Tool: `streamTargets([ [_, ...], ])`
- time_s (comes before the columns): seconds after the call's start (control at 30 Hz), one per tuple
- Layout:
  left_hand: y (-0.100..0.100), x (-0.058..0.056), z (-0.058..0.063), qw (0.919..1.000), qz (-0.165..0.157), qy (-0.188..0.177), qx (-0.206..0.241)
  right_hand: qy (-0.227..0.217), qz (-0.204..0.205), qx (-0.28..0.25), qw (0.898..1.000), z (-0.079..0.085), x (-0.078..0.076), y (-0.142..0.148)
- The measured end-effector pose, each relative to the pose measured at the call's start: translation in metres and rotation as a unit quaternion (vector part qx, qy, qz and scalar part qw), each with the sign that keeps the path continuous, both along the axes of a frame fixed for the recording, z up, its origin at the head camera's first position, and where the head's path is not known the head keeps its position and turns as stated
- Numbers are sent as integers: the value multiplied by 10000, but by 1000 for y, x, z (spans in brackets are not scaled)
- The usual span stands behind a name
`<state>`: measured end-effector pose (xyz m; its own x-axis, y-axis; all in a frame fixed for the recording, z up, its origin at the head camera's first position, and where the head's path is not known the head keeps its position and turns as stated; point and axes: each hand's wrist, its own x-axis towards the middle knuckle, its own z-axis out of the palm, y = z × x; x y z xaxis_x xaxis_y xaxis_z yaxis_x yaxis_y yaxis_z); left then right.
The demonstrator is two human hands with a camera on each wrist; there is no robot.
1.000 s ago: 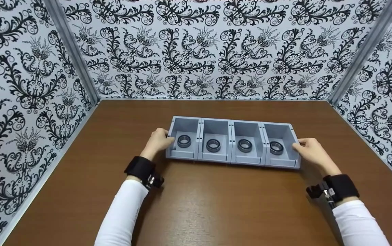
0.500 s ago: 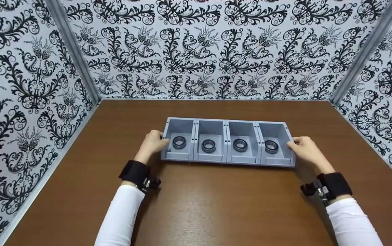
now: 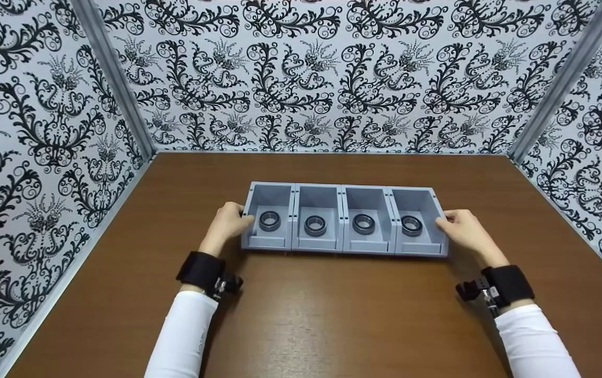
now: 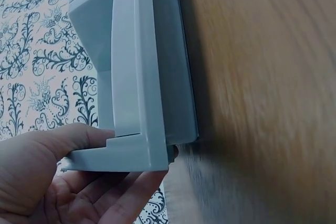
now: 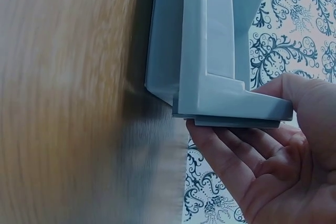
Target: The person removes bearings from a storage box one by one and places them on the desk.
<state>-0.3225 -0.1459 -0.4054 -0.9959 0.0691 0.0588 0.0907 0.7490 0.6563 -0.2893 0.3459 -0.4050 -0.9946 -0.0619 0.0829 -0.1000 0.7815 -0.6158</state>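
Observation:
A row of several joined grey storage bins (image 3: pixel 316 243) spans the middle of the head view, low over the brown tabletop. Each bin has one dark-rimmed ball bearing lying on its floor, such as the leftmost bearing (image 3: pixel 270 229) and the rightmost bearing (image 3: pixel 411 233). My left hand (image 3: pixel 226 224) grips the row's left end wall, thumb inside and fingers outside. At the opposite end, my right hand (image 3: pixel 463 229) pinches the right wall the same way. Both wrist views show the end bin (image 4: pixel 126 66) between thumb and fingers, its base close to the wood.
The brown wooden table (image 3: pixel 301 315) extends around the bins. Patterned black-and-white panels (image 3: pixel 301 79) rise behind and at both sides, joined by grey metal corner posts (image 3: pixel 114 73). Black straps (image 3: pixel 201 270) with small cameras sit on both wrists.
Both hands have moved the bin row to the left, its left end also coming slightly nearer to me. The bearings stay in their bins, and both grips are unchanged.

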Motion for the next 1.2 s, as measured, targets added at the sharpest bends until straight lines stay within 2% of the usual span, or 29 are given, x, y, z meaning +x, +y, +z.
streamTargets([
  [0.37,-9,6,-1,9997,182,-155,-13,-135,-30,-43,9999,-1,-1,-9],
  [0.83,-18,13,2,9997,108,-218,-56,-5,67,-17,10000,2,-1,-18],
  [1.2,-22,15,3,9997,153,-176,-112,-30,-97,-72,9999,-2,0,-21],
])
